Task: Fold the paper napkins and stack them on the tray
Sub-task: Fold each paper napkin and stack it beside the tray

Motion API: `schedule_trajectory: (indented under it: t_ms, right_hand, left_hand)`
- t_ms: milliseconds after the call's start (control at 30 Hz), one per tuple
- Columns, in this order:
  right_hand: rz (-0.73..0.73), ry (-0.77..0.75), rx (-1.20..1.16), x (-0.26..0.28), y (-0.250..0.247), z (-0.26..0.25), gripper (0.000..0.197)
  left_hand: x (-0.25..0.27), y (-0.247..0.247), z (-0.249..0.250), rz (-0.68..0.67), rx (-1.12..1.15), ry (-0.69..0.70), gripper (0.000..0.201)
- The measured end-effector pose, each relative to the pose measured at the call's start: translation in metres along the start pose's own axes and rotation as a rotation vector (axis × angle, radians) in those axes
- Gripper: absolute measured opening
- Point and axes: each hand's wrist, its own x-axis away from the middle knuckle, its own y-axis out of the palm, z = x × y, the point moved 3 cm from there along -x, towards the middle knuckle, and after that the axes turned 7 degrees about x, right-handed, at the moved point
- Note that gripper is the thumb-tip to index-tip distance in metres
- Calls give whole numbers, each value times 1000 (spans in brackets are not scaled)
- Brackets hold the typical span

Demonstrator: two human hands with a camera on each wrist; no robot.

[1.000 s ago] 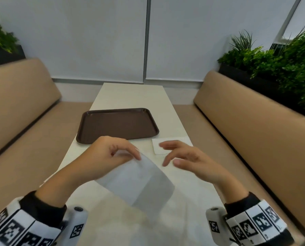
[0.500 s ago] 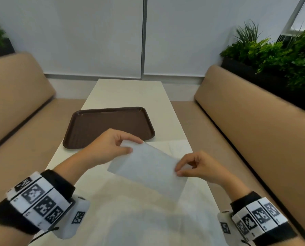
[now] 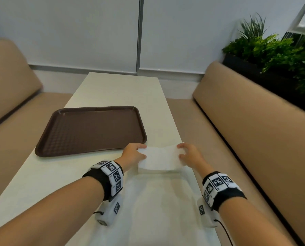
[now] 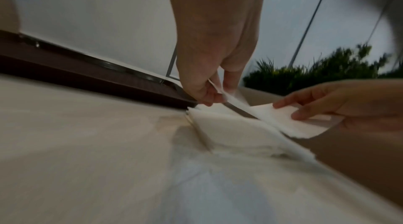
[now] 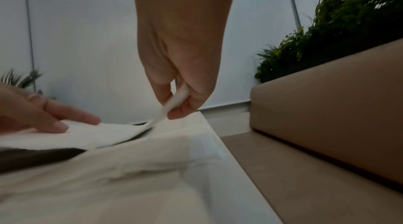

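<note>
My left hand [image 3: 133, 153] and right hand [image 3: 190, 154] each pinched an end of one paper napkin [image 3: 161, 158], held just above the napkin stack [image 4: 231, 133] (beside the brown tray [image 3: 87, 128], on the table [image 3: 119, 89]).

1. A table [image 3: 116, 91] is set between two benches, one bench [image 3: 254, 132] to its right and another [image 3: 8, 96] to its left.
2. A tray [image 3: 87, 130] is placed on the table's left half.
3. A stack of napkins [image 3: 158, 167] is laid on the table just right of and nearer than the tray's near right corner.
4. One napkin [image 3: 161, 157] is held above the stack, between the left hand [image 3: 133, 154] and the right hand [image 3: 190, 154].
5. Plants [image 3: 276, 52] are ranged behind the right bench.
</note>
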Motion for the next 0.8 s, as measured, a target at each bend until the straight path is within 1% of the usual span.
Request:
schedule_trajectory:
  t_ms: [67, 200, 300, 367, 433, 467, 500, 533, 600, 667, 733, 800]
  right_hand:
    - [-8, 1, 72, -9, 10, 7, 45]
    - [8, -31, 203, -21, 27, 17, 49]
    - [8, -50, 283, -22, 36, 21, 47]
    - [-22, -9, 420, -20, 42, 22, 43]
    - [-68, 102, 622, -12, 39, 16, 46]
    - [-96, 136, 670, -5, 35, 10, 49]
    - [-111, 129, 672, 4, 30, 2, 53]
    - [-108, 75, 646, 15, 26, -7, 56]
    - [-126, -116, 582, 42, 22, -22, 58]
    - [-264, -274, 539, 78, 27, -33, 52]
    - [-418, -338, 543, 116, 39, -37, 51]
    - [-507, -363, 549, 150, 52, -41, 56]
  left_hand:
    - [-9, 5, -8, 14, -95, 4, 48]
    - [-18, 12, -17, 69, -209, 9, 48]
    - [-22, 17, -23, 85, -301, 13, 47]
    - [-19, 22, -24, 93, -381, 10, 45]
    - [-12, 24, -21, 71, -507, 6, 49]
    - [-6, 22, -17, 56, -538, 9, 54]
    - [1, 18, -13, 38, -529, 23, 56]
    - [10, 12, -8, 10, -488, 39, 54]
    - [34, -6, 2, -25, -339, 92, 37]
    - [70, -29, 9, -49, -205, 132, 17]
    - [113, -53, 6, -87, -141, 144, 14]
    - [155, -76, -3, -97, -126, 131, 15]
